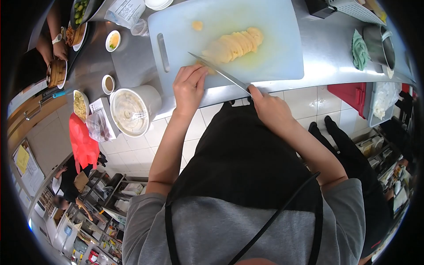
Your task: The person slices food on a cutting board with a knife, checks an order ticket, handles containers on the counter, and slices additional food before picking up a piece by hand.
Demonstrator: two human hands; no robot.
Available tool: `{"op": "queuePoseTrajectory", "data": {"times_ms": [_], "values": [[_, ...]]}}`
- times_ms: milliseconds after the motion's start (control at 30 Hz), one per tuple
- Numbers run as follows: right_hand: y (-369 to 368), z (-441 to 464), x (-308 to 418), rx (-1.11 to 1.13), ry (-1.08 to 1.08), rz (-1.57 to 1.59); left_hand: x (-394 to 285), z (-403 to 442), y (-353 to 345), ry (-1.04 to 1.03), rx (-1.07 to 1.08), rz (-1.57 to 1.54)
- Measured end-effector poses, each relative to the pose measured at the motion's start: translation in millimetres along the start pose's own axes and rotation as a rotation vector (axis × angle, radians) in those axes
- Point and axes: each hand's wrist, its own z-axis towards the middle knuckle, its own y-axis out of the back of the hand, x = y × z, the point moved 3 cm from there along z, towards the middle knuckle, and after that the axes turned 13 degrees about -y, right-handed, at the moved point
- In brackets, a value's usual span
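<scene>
My right hand (267, 108) is wrapped round the handle of a long knife (225, 75), whose blade points up and left over the near edge of the cutting board (274, 53). Close to the blade's tip, my left hand (191, 84) has its fingers bent and pressed together; what they hold, if anything, is hidden. Pale yellow slices (238, 45) lie in an overlapping row at the middle of the board. One small yellow piece (197, 25) is apart from them, farther back on the board.
A lidded white tub (130, 111) stands left of the board, near small bowls of sauce (108, 84). At the far left, another person's hand (60, 51) is by a bamboo steamer (56, 73). A green cloth (360, 51) and metal pot (380, 44) are at the right.
</scene>
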Motion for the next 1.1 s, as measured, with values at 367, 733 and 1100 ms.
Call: {"op": "queuePoseTrajectory", "data": {"times_ms": [367,733,1100], "values": [[18.4,-20.4,-13.1,0.072,-0.026,0.06,-0.2,0.3,0.6,0.001,-0.007,0.002],[22.6,-37.5,-14.8,0.025,-0.003,0.04,0.2,-0.5,0.2,0.01,-0.007,0.005],[7.2,-23.6,-10.3,0.064,-0.045,0.002,0.9,-1.1,-0.1,0.007,-0.011,-0.005]]}}
